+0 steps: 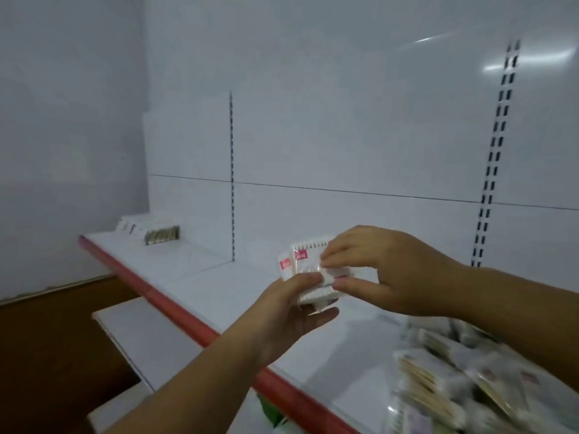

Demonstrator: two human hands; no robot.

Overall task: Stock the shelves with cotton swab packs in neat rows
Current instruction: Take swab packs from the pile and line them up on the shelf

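At centre, the left hand [294, 305] grasps a stack [308, 261] of swab packs from below, thumb across its front. The right hand [385, 270] pinches the stack from 3 o'clock. Both are above the shelf [194, 277]. A row [150, 231] of packs stands at 10 o'clock; a blurred pile [463, 383] lies at 5 o'clock.

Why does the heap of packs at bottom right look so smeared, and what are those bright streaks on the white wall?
Head view: the loose pile of packs is motion-blurred and near the lens, while the held packs look fairly sharp; the streaks are light glare on the glossy back panel; the slotted upright bows from the wide-angle lens.
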